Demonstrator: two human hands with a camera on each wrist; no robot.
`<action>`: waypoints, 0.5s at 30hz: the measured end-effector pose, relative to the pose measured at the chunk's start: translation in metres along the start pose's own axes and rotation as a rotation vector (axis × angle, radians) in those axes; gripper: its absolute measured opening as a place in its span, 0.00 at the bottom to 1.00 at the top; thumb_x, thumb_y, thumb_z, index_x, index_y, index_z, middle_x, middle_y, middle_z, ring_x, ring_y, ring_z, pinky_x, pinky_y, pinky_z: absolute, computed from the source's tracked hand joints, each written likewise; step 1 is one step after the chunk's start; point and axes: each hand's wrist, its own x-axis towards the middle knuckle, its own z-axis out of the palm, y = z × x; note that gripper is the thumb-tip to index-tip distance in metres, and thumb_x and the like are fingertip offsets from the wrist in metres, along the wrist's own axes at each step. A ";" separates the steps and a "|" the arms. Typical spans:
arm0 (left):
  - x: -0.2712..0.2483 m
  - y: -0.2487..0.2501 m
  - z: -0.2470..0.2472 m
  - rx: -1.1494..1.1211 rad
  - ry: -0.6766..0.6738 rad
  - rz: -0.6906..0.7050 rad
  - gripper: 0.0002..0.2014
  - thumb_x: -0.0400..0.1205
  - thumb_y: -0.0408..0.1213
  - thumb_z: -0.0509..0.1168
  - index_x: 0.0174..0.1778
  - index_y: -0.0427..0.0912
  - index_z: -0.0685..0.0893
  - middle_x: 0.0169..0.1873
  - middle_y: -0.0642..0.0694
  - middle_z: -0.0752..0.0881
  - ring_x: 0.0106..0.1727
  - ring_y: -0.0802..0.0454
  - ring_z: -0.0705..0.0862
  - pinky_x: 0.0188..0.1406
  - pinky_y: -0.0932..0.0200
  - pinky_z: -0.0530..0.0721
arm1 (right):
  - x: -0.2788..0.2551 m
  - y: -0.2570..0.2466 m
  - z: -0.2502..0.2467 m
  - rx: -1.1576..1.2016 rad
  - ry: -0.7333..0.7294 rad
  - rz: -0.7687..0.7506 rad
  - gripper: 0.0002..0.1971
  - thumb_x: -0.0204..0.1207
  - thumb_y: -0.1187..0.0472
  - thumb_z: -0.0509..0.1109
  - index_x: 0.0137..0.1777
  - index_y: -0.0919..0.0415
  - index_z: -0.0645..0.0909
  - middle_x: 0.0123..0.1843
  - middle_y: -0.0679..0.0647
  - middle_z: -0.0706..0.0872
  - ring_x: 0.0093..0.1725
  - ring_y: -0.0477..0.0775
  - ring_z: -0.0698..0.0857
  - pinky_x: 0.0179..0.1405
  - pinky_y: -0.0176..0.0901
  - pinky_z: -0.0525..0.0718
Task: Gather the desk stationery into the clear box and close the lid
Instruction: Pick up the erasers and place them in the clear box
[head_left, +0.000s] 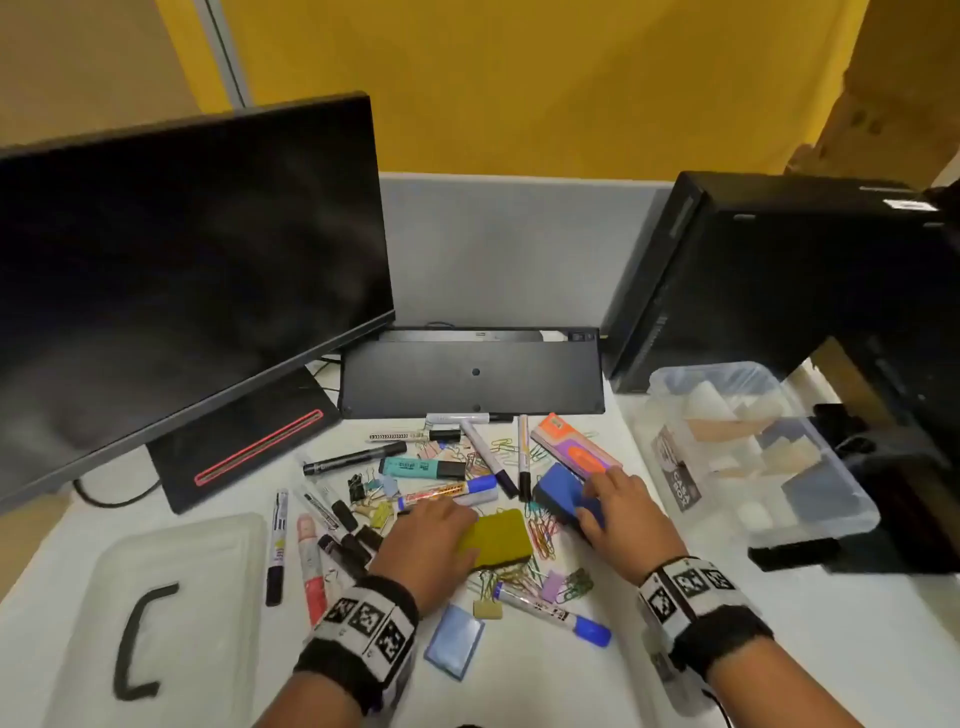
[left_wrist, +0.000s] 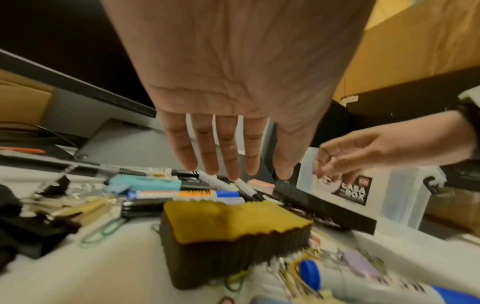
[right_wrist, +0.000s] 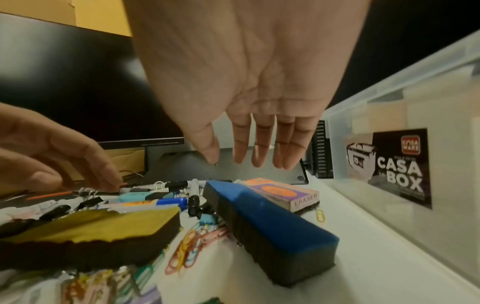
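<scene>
Below outstretched fingers (left_wrist: 205, 148) lies yellow eraser (left_wrist: 233, 224).

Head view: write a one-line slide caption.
Open left hand over yellow eraser, open right hand over blue eraser, clear box waiting lidless alongside.

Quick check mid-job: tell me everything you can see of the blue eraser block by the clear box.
The blue eraser block is a long rectangular bar, its top a blue foam-like layer over a dark grey felt-like base. It lies flat on the white desk beside the clear box, over some coloured paper clips, next to an orange boxed eraser. The right hand hangs over it with straight fingers; the wrist view shows a gap, no grip yet.
</scene>
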 end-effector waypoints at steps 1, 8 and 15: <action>0.004 0.006 0.004 0.012 -0.050 -0.002 0.23 0.83 0.51 0.58 0.74 0.54 0.68 0.71 0.52 0.72 0.71 0.50 0.68 0.71 0.52 0.70 | 0.003 0.002 0.003 -0.013 -0.012 0.005 0.15 0.81 0.48 0.61 0.64 0.53 0.72 0.64 0.51 0.74 0.62 0.53 0.72 0.58 0.42 0.74; 0.023 0.025 0.028 0.067 -0.098 -0.077 0.32 0.79 0.52 0.64 0.78 0.54 0.60 0.76 0.51 0.66 0.74 0.48 0.66 0.74 0.49 0.67 | 0.014 0.018 0.032 0.044 -0.161 0.024 0.31 0.80 0.39 0.59 0.78 0.52 0.61 0.75 0.53 0.67 0.68 0.55 0.71 0.67 0.47 0.75; 0.030 0.023 0.040 0.242 -0.129 -0.139 0.37 0.79 0.49 0.66 0.80 0.51 0.54 0.76 0.47 0.67 0.75 0.45 0.67 0.75 0.47 0.66 | 0.016 0.024 0.033 0.112 -0.114 0.051 0.29 0.79 0.46 0.64 0.78 0.46 0.61 0.73 0.54 0.70 0.67 0.56 0.71 0.67 0.49 0.72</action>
